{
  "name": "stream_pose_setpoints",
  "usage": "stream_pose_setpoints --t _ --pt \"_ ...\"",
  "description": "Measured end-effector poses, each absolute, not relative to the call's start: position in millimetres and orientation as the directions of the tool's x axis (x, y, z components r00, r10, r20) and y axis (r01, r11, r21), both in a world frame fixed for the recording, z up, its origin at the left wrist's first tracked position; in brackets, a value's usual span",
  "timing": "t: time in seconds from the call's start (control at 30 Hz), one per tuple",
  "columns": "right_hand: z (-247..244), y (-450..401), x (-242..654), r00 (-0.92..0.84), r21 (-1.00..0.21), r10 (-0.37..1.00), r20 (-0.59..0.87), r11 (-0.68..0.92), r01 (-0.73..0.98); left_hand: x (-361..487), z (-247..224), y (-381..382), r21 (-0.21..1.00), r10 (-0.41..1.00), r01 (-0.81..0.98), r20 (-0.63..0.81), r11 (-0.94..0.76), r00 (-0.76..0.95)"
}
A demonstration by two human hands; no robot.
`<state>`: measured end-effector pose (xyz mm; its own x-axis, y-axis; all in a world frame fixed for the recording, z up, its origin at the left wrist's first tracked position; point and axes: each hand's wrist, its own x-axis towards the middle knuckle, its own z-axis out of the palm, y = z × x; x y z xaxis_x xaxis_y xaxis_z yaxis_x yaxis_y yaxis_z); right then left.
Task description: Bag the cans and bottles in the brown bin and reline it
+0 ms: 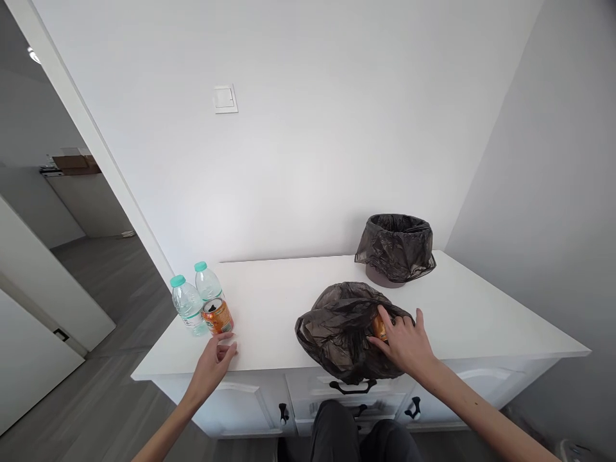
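Note:
At the opening of a crumpled black plastic bag (337,327), my right hand (407,340) has its thumb and fingers around an orange drink can (379,326). Much of that can is hidden by the bag and my fingers. My left hand (215,362) is at the counter's front edge, thumb and fingers apart, holding nothing. Just beyond its fingertips a second orange can (219,316) stands upright, its top opened. Behind and beside that can are two clear plastic bottles with mint-green caps, a nearer bottle (189,307) and a farther bottle (208,282).
A dark bin (385,277) lined with a black bag (402,250) stands at the back right of the white cabinet top (279,289). Behind it rises a white wall with a light switch (224,99). An open doorway is on the left. Black handles (353,387) stick out in front.

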<state>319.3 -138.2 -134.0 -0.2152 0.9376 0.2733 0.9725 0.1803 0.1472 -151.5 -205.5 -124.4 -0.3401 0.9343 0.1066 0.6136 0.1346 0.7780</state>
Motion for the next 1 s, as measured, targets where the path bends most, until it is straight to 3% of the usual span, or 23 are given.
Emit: stream_pose_setpoints --t 0.17,0.37,0.47,0.63,0.73,0.83,0.93,1.0 --pt "-135.7 -139.7 321.1 -0.207 0.069 0.943 0.260 0.196 0.978 -140.7 -119.4 -212.4 0.752 0.932 0.645 0.123 0.135 -0.340" --pt "-103.3 -165.4 334.1 -0.216 -0.328 0.936 0.277 0.303 0.895 -101.7 -97.9 -227.7 0.612 0.914 0.789 0.350 -0.057 -0.205" --pt "-75.4 -182.8 334.9 -0.238 -0.447 0.925 0.295 0.354 0.822 -66.2 -73.3 -227.6 0.536 0.859 0.826 0.492 -0.174 -0.139" --pt "-26.6 -196.8 310.5 -0.324 -0.539 0.903 0.283 0.429 0.725 3.5 -28.0 -220.3 0.286 0.734 0.819 0.641 -0.498 0.222" --pt "-3.1 -200.2 286.1 -0.389 -0.559 0.875 0.290 0.484 0.673 31.7 -10.1 -221.0 0.089 0.644 0.758 0.597 -0.646 0.479" --pt "14.1 -206.3 264.6 -0.441 -0.557 0.841 0.314 0.539 0.632 40.2 -3.1 -225.6 -0.020 0.595 0.718 0.544 -0.696 0.592" --pt "24.6 -214.6 251.5 -0.483 -0.582 0.818 0.313 0.567 0.583 31.5 -6.2 -229.6 0.021 0.630 0.752 0.562 -0.659 0.536" --pt "29.2 -220.2 246.1 -0.517 -0.612 0.798 0.308 0.582 0.534 20.7 -11.9 -231.3 0.135 0.689 0.797 0.599 -0.589 0.409"
